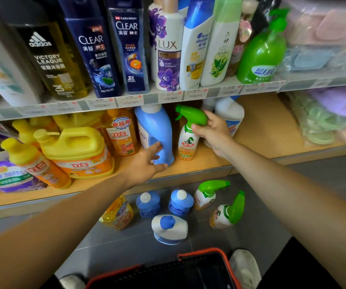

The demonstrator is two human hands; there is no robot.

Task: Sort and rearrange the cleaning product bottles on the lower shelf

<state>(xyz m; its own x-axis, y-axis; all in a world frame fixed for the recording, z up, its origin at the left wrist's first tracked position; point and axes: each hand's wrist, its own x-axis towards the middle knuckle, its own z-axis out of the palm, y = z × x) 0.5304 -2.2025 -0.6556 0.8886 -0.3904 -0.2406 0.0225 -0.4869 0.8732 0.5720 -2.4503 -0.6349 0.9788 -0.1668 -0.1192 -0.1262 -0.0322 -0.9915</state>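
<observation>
Basket nearest, red-rimmed, at the bottom edge. Just beyond it, on the grey floor, six bottles not yet shelved: yellow floor bottle, blue pair, white bottle with blue cap, two green-trigger sprayers.

Farther on, lower shelf with its pale wooden front edge. Left hand open, fingers fairly straight, touching the low side of an upright blue bottle. Right hand gripping the green trigger head of a spray bottle, upright just right of the blue one; resting on the board or held just above it, cannot tell.

Judged roughly partway: yellow jug and orange bottles grouped at left, one blue and one spray in place, six on the floor left to sort.

Room for moving: bare board at right, between the white rear bottle and the wrapped cloth packs. Left side crowded, one yellow bottle leaning against the jug. Little headroom: upper shelf edge with price tags just above the bottle tops.
</observation>
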